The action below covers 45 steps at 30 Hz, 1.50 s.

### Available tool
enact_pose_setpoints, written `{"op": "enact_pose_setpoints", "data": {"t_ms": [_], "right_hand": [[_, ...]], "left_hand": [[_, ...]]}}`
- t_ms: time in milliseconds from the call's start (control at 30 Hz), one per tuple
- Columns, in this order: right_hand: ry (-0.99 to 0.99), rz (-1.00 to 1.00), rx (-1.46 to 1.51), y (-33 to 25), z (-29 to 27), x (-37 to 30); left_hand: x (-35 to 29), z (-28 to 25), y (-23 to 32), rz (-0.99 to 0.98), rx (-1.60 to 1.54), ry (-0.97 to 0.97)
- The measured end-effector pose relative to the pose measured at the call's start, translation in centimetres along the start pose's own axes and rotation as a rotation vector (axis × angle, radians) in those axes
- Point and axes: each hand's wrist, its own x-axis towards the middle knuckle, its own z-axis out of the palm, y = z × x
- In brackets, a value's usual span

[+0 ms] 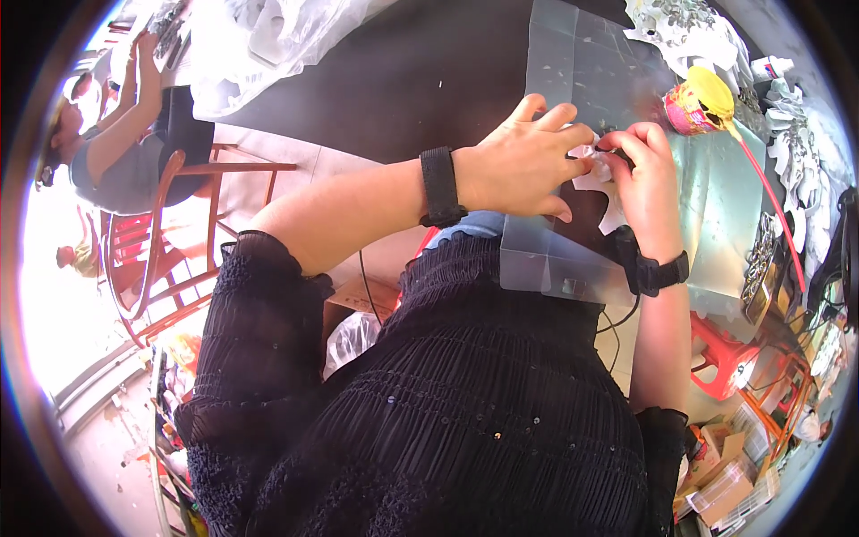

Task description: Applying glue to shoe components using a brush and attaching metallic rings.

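Note:
Over a translucent plastic sheet (559, 76) on the dark table, both my hands meet at a small, thin white piece (612, 215) with ragged edges. It may be paper or cloth; I cannot tell which. My left hand (510, 163) reaches in from the left, thumb apart and some fingers bent, its fingertips closed on the piece's upper edge. My right hand (650, 174) pinches it from the other side between thumb and curled fingers. Part of the piece is hidden by the fingers. A tin with a yellow top (707, 89) stands just beyond my right hand, a thin red stick (777, 197) leaning out of it.
White crumpled pieces (684, 31) are heaped at the far right, with a small white bottle (771, 68) beside them. A clear plastic bag (268, 54) lies at the far left. Below right are a red stool (723, 358) and cardboard boxes (723, 490). Another person (121, 166) sits at left near a wooden chair (165, 224).

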Motion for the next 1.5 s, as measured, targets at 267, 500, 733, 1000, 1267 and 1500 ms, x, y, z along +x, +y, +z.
{"op": "enact_pose_setpoints", "data": {"t_ms": [267,500,733,1000,1267,1500], "right_hand": [[0.053,-0.031,-0.188,-0.3,0.4,-0.3],[0.039,0.033,-0.068,0.1,0.2,-0.4],[0.014,0.062,-0.032,0.4,0.3,-0.4],[-0.017,0.181,0.170,0.9,0.3,-0.4],[0.161,0.305,0.427,0.3,-3.4,-2.6],[0.256,0.169,0.292,-2.0,-2.9,-5.6]], "left_hand": [[-0.2,0.0,-0.1,-0.011,0.009,-0.007],[-1.2,-1.1,-0.8,-0.032,-0.187,0.048],[1.6,0.1,-2.1,-0.244,-0.116,0.149],[5.1,1.4,-1.6,-0.350,-0.096,-0.064],[4.5,-2.1,-0.2,-0.701,-0.771,-0.113],[2.1,-1.5,2.6,-0.928,-1.135,0.111]]}}
